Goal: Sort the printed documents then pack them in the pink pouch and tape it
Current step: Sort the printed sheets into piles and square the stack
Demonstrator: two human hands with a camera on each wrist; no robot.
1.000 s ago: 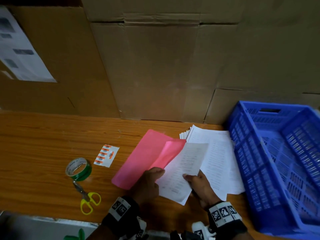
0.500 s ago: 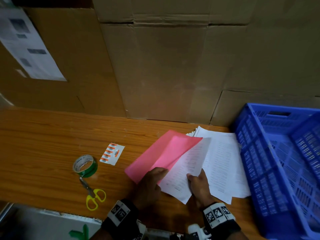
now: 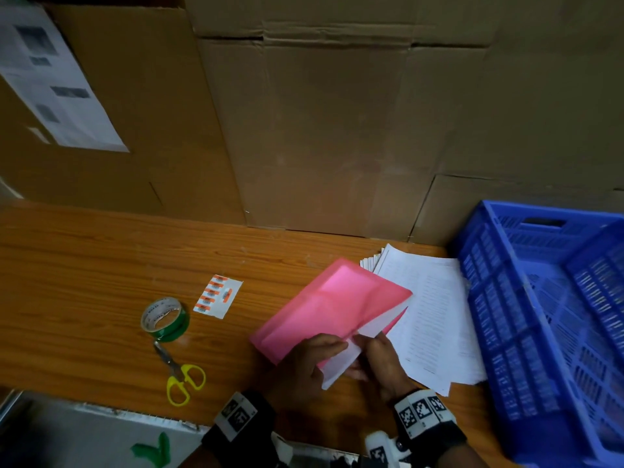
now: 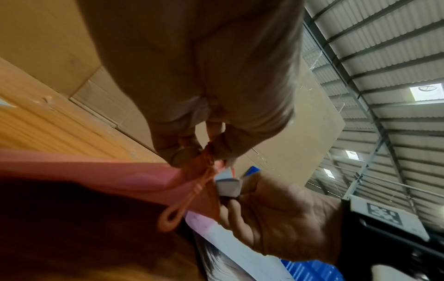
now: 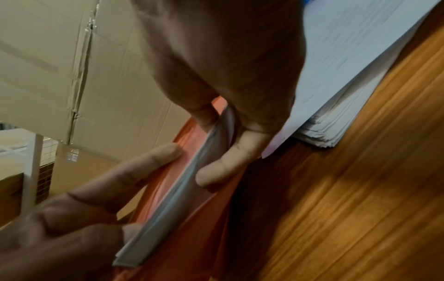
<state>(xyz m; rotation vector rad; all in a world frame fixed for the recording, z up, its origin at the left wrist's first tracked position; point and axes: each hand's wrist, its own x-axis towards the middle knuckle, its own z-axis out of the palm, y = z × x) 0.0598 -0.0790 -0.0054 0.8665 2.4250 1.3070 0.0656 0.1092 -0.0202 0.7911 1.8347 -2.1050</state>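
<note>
The pink pouch (image 3: 332, 305) is lifted off the wooden table (image 3: 84, 265), tilted up to the right. My left hand (image 3: 304, 363) grips its near open edge (image 4: 192, 176). My right hand (image 3: 381, 359) pinches a thin bundle of printed sheets (image 3: 341, 366) that sits partly inside the pouch mouth, its edge (image 5: 177, 190) showing between my fingers. A white corner of the sheets shows at the pouch's right end. The larger stack of printed documents (image 3: 435, 315) lies on the table right of the pouch. A green tape roll (image 3: 164, 319) sits to the left.
Yellow-handled scissors (image 3: 179, 376) lie just below the tape. A small label sheet (image 3: 217, 296) with orange stickers lies beside it. A blue plastic crate (image 3: 553, 315) fills the right side. Cardboard boxes (image 3: 320, 130) wall the table's back.
The pouch flap has come over the sheets and the sheets have slid further inside. Both hands moved closer together at the pouch mouth. The pouch has lifted and shifted right.
</note>
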